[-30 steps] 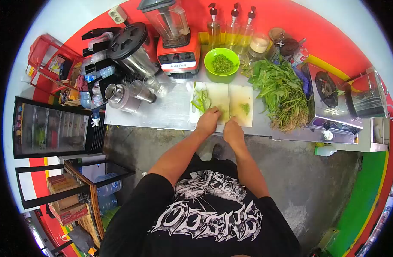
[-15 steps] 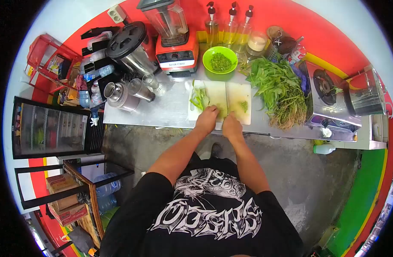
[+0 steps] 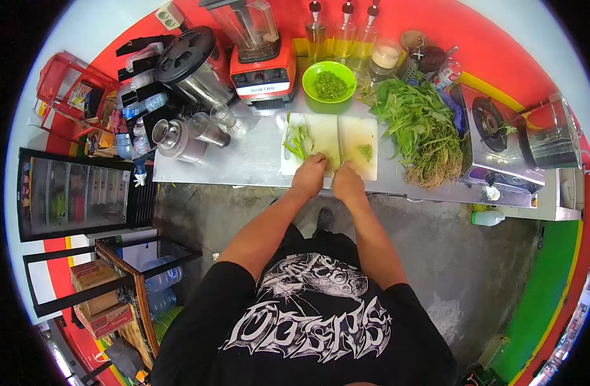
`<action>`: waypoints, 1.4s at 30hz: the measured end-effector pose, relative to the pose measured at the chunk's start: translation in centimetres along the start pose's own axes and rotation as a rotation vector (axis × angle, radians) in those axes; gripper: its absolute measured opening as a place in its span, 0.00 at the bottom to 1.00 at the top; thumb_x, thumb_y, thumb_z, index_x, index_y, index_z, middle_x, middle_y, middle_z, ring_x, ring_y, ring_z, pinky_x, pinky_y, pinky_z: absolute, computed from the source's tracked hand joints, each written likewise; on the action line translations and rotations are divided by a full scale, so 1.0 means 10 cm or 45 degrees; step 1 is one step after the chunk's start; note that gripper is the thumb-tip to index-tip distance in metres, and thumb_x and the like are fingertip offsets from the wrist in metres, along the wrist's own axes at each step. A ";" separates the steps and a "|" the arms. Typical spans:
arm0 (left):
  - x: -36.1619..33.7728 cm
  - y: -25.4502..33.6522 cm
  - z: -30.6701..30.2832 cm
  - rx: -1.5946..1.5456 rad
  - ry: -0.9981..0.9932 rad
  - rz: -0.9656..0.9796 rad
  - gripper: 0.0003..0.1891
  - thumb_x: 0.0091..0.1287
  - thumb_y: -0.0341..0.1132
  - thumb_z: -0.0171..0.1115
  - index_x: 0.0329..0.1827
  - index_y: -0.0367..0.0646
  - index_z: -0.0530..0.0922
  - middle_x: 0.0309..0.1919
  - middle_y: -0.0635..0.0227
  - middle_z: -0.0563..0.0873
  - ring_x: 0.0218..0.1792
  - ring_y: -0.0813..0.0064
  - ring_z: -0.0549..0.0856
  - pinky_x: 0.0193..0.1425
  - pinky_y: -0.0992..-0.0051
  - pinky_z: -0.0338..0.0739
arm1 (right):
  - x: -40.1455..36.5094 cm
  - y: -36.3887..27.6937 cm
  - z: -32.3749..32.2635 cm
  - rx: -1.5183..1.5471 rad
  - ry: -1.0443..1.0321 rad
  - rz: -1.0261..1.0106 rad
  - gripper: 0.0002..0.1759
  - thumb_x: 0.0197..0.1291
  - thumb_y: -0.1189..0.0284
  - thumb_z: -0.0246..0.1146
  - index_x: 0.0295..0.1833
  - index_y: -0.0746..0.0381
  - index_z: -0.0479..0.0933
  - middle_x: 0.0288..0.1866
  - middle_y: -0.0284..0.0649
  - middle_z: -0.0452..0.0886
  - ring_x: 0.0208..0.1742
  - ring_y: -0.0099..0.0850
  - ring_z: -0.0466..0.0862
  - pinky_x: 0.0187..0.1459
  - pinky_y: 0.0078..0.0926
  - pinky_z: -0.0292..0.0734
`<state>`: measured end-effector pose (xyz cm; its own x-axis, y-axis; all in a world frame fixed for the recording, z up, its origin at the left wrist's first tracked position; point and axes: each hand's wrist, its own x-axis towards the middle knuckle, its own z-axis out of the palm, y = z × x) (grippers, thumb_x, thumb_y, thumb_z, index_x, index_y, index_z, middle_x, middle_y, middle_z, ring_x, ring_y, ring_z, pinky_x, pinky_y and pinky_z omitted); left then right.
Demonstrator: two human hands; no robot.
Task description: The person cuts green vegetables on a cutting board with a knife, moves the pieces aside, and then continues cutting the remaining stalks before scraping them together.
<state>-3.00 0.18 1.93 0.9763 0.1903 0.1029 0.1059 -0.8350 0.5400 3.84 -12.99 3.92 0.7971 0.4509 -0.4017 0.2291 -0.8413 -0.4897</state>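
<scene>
My right hand [image 3: 348, 183], at the near edge of the cutting board [image 3: 367, 128], is closed around the handle of the knife [image 3: 339, 138], whose blade points away from me across the board's middle. My left hand [image 3: 310, 175] sits at the same edge, left of the blade, fingers bunched together; I cannot tell whether they pin a stalk or only rest there. The cut stalks [image 3: 299, 141] lie on the board's left part, just beyond that hand, and a small heap of chopped bits [image 3: 365, 152] lies on its right part. Beyond the board's far edge stands the green bowl [image 3: 308, 82] with chopped greens [image 3: 331, 85] inside, and to the board's right lies a leafy bunch [image 3: 414, 122]. To cut well here, I judge, I should curl my left fingertips back, since they are near the blade, and let the knuckles guide it. Short strokes with the tip low should give even pieces, and a firm press should stop the board, so near the counter's front edge [image 3: 243, 178], from sliding.
</scene>
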 end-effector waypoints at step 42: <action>0.05 0.07 -0.18 0.061 -0.141 -0.064 0.21 0.55 0.20 0.61 0.54 0.41 0.84 0.49 0.55 0.86 0.52 0.49 0.86 0.55 0.55 0.82 | 0.00 -0.17 -0.01 -0.096 0.008 -0.006 0.17 0.66 0.77 0.55 0.58 0.74 0.67 0.51 0.66 0.84 0.53 0.57 0.87 0.55 0.49 0.82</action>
<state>-2.75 0.65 3.90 0.9841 0.1765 -0.0173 0.1613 -0.8500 0.5014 3.48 -11.60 4.80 0.7993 0.4530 -0.3947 0.2740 -0.8594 -0.4316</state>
